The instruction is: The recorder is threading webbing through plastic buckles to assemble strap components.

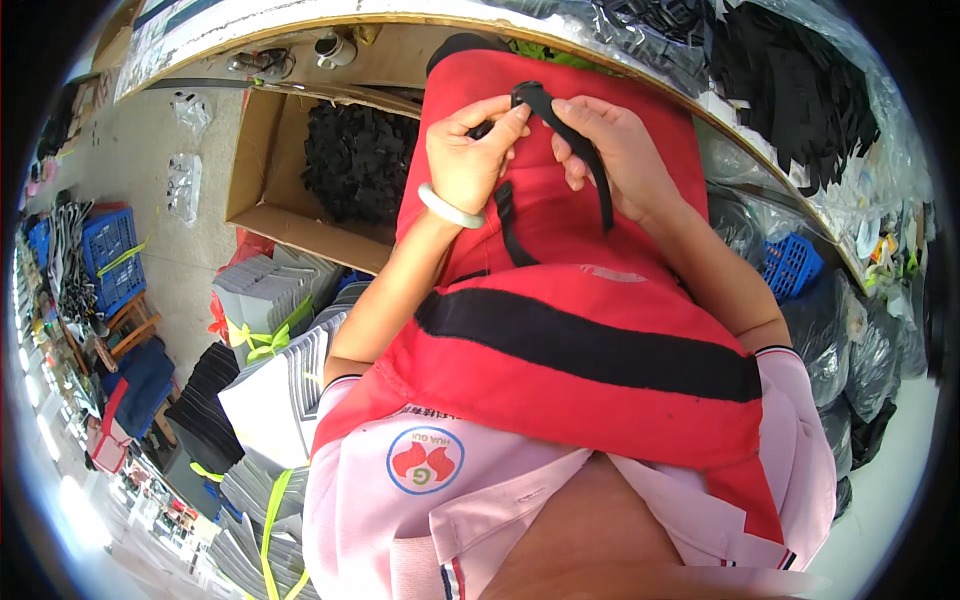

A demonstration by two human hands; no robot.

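My left hand (468,158), with a pale bangle (450,207) at its wrist, pinches the upper end of a black strap (582,142) over my red apron (570,77). A small dark piece, perhaps a buckle, shows at that end, but I cannot make out its form. My right hand (622,150) grips the same strap between thumb and fingers, and its free end hangs below them. Another length of black strap (511,228) lies on the apron beneath my left hand. Whether the two lengths join is hidden.
Left of my lap, a cardboard box (262,160) holds many black pieces (360,160). Stacks of grey sheets (275,385) tied with green ribbon stand nearer. A worktable edge (745,130) curves past my knees, bearing a black heap (795,90). Plastic bags (820,330) and a blue basket (790,265) sit at right.
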